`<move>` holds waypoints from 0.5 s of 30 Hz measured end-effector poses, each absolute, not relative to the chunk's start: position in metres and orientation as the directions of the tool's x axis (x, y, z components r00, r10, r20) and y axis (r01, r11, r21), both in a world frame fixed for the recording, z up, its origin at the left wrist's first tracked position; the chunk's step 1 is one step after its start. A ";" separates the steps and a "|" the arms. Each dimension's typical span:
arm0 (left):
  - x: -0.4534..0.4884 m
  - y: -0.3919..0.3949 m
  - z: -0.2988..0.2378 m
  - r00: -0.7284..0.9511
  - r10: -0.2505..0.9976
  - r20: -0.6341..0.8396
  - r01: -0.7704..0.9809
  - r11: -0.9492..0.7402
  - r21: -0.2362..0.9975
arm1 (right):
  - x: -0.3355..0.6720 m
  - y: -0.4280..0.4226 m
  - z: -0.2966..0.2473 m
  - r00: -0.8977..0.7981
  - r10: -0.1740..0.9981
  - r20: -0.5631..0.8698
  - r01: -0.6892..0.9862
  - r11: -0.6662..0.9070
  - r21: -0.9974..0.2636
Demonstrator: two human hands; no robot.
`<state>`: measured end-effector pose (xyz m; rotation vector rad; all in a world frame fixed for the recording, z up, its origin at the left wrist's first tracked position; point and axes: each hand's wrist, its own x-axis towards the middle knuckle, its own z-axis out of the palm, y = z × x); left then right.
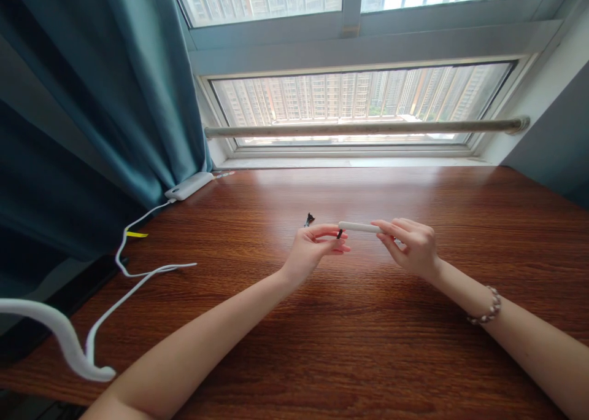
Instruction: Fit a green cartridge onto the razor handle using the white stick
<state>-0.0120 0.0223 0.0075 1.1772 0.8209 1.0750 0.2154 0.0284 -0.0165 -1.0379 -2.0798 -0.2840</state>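
Above the middle of the table, my left hand (317, 245) pinches a small black piece (340, 233) between thumb and fingers. A slim white stick-like object (361, 227) lies level between my two hands, its left end at the black piece; I cannot tell whether they are joined. The other end is gripped by the thumb and fingers of my right hand (411, 243). Just beyond my left hand shows a small dark object (310, 218), partly hidden by the fingers. Something small and pale under my right fingers is too hidden to name.
The brown wooden table (322, 346) reaches the window sill. At the left lie a white power strip (189, 186), a white cable (120, 248) and a yellow strip (137, 234). A curved white stand (59, 334) rises at the lower left, near my left forearm. Blue curtains (138, 70) hang behind.
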 end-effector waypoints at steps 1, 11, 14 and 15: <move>-0.012 0.022 0.007 0.304 0.952 0.041 -0.240 0.034 0.970 | 0.215 0.028 -0.016 -0.349 0.587 0.731 0.765 0.629 -0.139; -0.010 0.025 0.006 0.338 0.940 0.055 -0.355 0.073 0.932 | 0.212 0.027 -0.014 -0.367 0.587 0.722 0.737 0.657 -0.159; -0.010 0.025 0.008 0.351 0.933 0.074 -0.423 0.087 0.902 | 0.211 0.027 -0.013 -0.306 0.620 0.723 0.736 0.635 -0.233; -0.010 0.025 0.008 0.355 0.932 0.072 -0.435 0.097 0.895 | 0.211 0.026 -0.013 -0.303 0.622 0.722 0.726 0.641 -0.247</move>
